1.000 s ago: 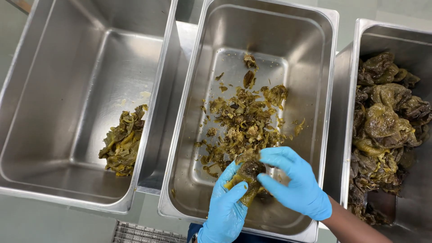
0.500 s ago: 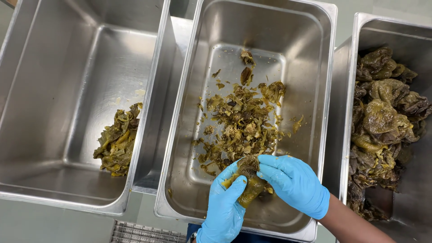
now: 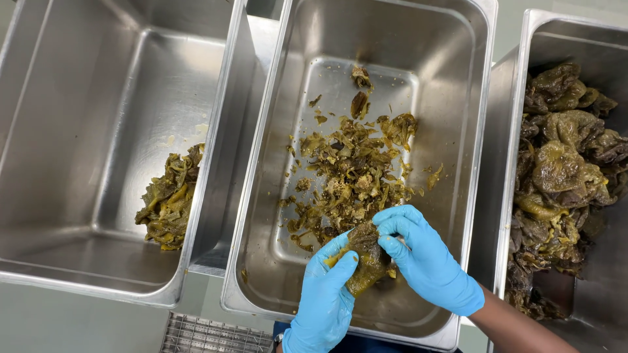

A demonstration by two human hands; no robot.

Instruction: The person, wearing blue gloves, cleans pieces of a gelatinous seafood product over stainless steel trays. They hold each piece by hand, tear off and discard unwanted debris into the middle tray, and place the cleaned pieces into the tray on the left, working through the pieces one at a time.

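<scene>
Gloved hands are closed on one dark roasted pepper (image 3: 366, 258), held between the left hand (image 3: 325, 297) and the right hand (image 3: 422, 258) over the near end of the middle steel pan (image 3: 481, 98). Scraps (image 3: 350, 170) are spread just beyond the grip. Peeled pieces (image 3: 167, 199) lie in the left pan (image 3: 52, 131), whole peppers (image 3: 562, 170) in the right pan (image 3: 517, 85).

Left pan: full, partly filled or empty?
Nearly empty. The left pan holds only one small heap of peppers against its right wall; the rest of its steel floor shows bare.
</scene>
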